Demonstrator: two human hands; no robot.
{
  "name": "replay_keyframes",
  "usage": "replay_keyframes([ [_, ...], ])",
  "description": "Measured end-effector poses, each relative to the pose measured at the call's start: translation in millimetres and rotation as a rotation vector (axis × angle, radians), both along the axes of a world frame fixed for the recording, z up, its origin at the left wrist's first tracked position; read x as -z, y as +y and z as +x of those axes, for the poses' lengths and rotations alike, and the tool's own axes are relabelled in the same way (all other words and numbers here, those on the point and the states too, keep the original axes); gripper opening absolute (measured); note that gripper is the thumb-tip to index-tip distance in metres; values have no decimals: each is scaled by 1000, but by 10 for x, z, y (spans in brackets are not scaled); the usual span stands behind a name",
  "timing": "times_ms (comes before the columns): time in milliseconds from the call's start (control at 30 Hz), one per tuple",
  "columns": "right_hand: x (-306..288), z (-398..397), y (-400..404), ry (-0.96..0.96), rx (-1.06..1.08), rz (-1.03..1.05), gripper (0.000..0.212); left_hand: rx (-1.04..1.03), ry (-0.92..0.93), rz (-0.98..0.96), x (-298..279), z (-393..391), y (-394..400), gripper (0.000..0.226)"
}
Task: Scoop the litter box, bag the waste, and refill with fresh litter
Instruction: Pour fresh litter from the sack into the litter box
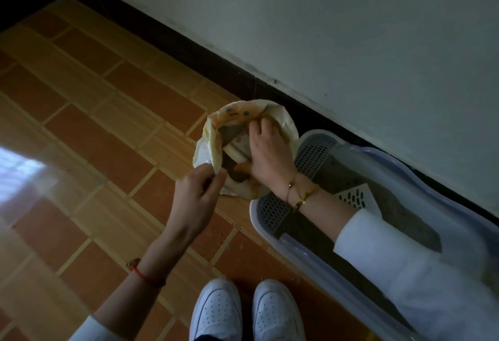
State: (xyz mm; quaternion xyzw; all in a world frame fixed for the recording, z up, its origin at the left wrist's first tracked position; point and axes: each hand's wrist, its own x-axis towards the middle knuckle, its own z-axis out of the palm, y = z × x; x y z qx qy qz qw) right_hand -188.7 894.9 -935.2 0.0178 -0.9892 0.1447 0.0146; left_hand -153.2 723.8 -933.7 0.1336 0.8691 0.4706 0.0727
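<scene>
At frame centre, my left hand (198,192) pinches the near rim of the crinkled yellowish plastic bag (216,135); my right hand (267,151) reaches over the mouth, fingers curled on the far edge — holding it wide. Lower right, the pale blue plastic litter box (405,162) with its grey perforated step sits along the wall, white slotted scoop (356,197) lying in dark litter. Bagging looks underway; refill still left, no fresh litter visible. Bag contents murky — the box's near end is cut off by my sleeve.
</scene>
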Motion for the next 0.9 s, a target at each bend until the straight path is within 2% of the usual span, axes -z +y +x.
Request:
replay_keyframes([
  [133,164,-206,-68,-70,1,155,93,-13,20,27,-18,-11,2,33],
  [267,303,-326,-168,-36,45,298,72,-34,10,40,-32,-37,16,33],
  [367,380,-330,-201,-115,-100,331,70,-24,-18,41,-26,-42,27,29],
  [433,386,-319,-211,-202,-144,248,81,-26,-24,42,-26,-39,15,30],
  [500,325,-296,-202,-307,-134,78,96,-47,-18,47,-26,-45,-15,33],
  [667,64,-268,13,-553,7,-276,92,-50,-37,34,-81,-31,-29,27],
  [767,-149,-191,172,-548,103,-377,100,-64,-64,39,-116,-18,-17,24],
  [900,-339,81,277,-476,189,-593,88,-58,-90,40,-153,11,8,23],
])
